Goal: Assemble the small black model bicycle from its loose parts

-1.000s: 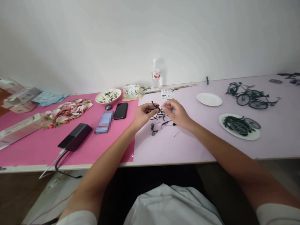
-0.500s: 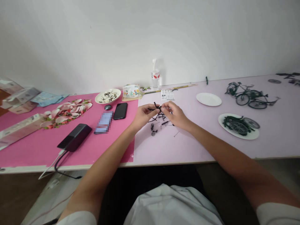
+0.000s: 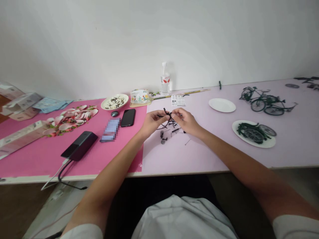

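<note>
Gripping one small black model part [image 3: 167, 114] between fingertips, the left hand [image 3: 152, 122] and right hand [image 3: 187, 122] meet just above the lilac table [image 3: 199, 152]. Of two white plates [image 3: 222, 105], the nearer plate [image 3: 270, 143] holds green bicycle parts [image 3: 250, 131]; two model bicycles [image 3: 265, 103] stand beyond.

Loose black parts [image 3: 164, 136] clutter the centre; bare table [image 3: 206, 151] rightward, apparently up to the plate [image 3: 271, 144].

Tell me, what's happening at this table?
A seated person pinches a small black model part between the left hand and the right hand. It is held just above a scatter of loose black pieces on the lilac table. To the right are green model bicycles, a plate of green parts and an empty white plate.
</note>
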The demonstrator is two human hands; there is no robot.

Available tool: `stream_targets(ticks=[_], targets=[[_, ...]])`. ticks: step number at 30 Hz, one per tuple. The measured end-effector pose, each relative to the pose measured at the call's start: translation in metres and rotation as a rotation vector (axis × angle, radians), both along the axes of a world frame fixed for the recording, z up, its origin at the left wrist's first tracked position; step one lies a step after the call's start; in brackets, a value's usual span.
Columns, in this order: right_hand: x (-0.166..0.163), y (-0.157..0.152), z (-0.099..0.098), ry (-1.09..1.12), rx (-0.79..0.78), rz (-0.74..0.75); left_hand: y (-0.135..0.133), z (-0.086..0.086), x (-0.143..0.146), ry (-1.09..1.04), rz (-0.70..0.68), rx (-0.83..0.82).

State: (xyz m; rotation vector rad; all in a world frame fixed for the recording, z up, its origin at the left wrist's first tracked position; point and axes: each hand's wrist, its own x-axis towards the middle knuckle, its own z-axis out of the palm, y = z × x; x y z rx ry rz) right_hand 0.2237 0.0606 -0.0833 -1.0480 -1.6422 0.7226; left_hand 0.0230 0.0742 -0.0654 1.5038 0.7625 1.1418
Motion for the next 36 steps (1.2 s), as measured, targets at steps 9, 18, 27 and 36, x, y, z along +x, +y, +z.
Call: stream_targets(ticks=[9, 18, 27, 36], targets=[[0.000, -0.003, 0.005, 0.207, -0.234, 0.106, 0.001, -0.001, -0.001, 0.001, 0.004, 0.017], [-0.004, -0.004, 0.002, 0.213, -0.196, 0.105, 0.001, -0.003, 0.000, -0.001, 0.021, 0.024], [-0.008, 0.002, -0.013, 0.201, -0.106, 0.008, 0.000, -0.004, 0.002, -0.007, 0.029, 0.043], [-0.009, 0.002, -0.016, 0.163, -0.051, -0.041, 0.000, -0.006, 0.002, 0.026, 0.062, 0.061]])
